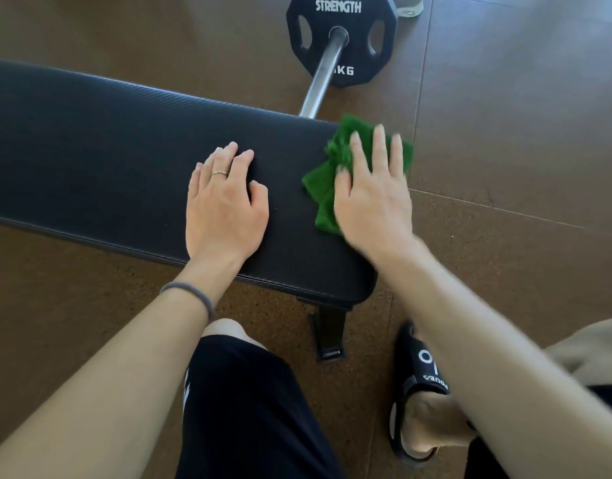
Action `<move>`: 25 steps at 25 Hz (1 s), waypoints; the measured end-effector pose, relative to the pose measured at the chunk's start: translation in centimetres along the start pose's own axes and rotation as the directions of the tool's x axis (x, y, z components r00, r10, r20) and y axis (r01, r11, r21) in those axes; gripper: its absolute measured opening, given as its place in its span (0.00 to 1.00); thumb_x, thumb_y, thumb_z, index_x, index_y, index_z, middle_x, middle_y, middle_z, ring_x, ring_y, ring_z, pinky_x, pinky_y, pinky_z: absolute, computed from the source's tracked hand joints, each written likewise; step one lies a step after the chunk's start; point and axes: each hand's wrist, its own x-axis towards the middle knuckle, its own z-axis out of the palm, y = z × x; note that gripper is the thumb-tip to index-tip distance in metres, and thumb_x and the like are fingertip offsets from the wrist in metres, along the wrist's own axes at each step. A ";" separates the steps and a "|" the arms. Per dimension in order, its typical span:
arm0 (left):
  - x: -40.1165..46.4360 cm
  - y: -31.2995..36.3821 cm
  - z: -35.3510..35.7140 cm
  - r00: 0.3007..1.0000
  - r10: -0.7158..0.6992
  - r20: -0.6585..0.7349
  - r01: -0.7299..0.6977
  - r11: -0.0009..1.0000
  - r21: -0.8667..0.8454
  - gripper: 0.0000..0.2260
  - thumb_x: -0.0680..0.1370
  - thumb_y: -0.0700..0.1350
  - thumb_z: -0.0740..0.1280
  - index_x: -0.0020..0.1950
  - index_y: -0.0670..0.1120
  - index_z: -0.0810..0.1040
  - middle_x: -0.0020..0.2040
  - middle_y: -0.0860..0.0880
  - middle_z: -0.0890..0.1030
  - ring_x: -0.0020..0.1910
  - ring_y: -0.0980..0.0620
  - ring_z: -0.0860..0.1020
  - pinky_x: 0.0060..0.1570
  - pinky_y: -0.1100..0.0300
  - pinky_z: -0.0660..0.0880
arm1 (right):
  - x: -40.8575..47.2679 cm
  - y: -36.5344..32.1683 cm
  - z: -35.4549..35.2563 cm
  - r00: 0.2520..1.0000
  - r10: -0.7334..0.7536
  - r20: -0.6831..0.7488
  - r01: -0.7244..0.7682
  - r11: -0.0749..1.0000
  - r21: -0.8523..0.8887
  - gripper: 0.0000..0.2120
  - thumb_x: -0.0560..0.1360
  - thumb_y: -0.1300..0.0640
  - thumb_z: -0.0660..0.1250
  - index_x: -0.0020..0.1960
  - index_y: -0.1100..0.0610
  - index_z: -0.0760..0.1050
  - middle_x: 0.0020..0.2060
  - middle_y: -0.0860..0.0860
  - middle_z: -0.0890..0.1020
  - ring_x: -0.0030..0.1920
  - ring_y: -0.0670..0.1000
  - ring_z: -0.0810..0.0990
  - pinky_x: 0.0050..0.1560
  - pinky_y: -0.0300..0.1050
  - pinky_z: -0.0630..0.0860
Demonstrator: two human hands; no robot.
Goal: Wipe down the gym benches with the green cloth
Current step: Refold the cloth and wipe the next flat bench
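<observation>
One green cloth, one bench.

floor: brown speckled tiles, thin seams | barbell, black weight plate resting on it

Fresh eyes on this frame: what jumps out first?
The crumpled bright green cloth stands out against the black padded gym bench, pressed flat under the right hand at the bench's right end. The left hand rests palm-down on the pad beside it. Beyond the bench, a black Hammer Strength weight plate on a steel bar lies on the brown floor.
</observation>
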 end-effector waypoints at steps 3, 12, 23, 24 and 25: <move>0.0 0.2 0.1 1.000 -0.005 0.000 0.005 1.000 -0.002 0.22 0.84 0.48 0.56 0.78 0.48 0.70 0.80 0.47 0.67 0.81 0.48 0.61 0.82 0.50 0.52 | -10.3 -0.7 0.3 0.998 -0.058 -0.008 0.058 0.998 -0.018 0.29 0.84 0.46 0.49 0.83 0.56 0.57 0.84 0.59 0.51 0.83 0.63 0.45 0.82 0.61 0.49; 0.2 0.0 -0.2 1.000 0.007 0.020 -0.006 0.998 -0.063 0.21 0.84 0.47 0.58 0.78 0.46 0.71 0.80 0.46 0.68 0.80 0.47 0.63 0.81 0.49 0.54 | -1.0 -0.1 -0.1 1.000 0.021 -0.013 -0.021 1.000 -0.016 0.29 0.85 0.46 0.47 0.84 0.56 0.55 0.84 0.59 0.51 0.83 0.63 0.46 0.81 0.64 0.52; -1.5 -3.1 -1.8 0.999 -0.025 -0.048 0.023 0.999 -0.041 0.19 0.83 0.45 0.58 0.73 0.46 0.75 0.76 0.48 0.73 0.77 0.47 0.67 0.81 0.48 0.57 | 3.1 -3.3 -0.1 0.992 -0.072 0.104 0.091 0.977 -0.195 0.30 0.85 0.44 0.45 0.85 0.54 0.49 0.84 0.56 0.49 0.84 0.59 0.46 0.81 0.67 0.44; -1.5 -3.1 -1.8 0.998 -0.031 -0.062 0.027 0.998 -0.058 0.20 0.82 0.45 0.57 0.73 0.46 0.76 0.76 0.49 0.73 0.77 0.48 0.68 0.80 0.49 0.58 | 1.1 -4.4 0.2 0.991 -0.104 0.085 0.118 0.976 -0.184 0.31 0.85 0.45 0.45 0.84 0.55 0.51 0.84 0.57 0.51 0.84 0.59 0.48 0.80 0.67 0.45; -1.6 -3.1 -1.7 0.997 -0.037 -0.069 0.032 0.997 -0.073 0.21 0.82 0.45 0.55 0.73 0.46 0.76 0.76 0.49 0.73 0.77 0.48 0.68 0.80 0.49 0.58 | -2.0 -5.3 0.5 0.980 -0.178 0.087 0.191 0.966 -0.176 0.31 0.84 0.45 0.46 0.84 0.56 0.54 0.84 0.58 0.53 0.83 0.59 0.50 0.80 0.68 0.47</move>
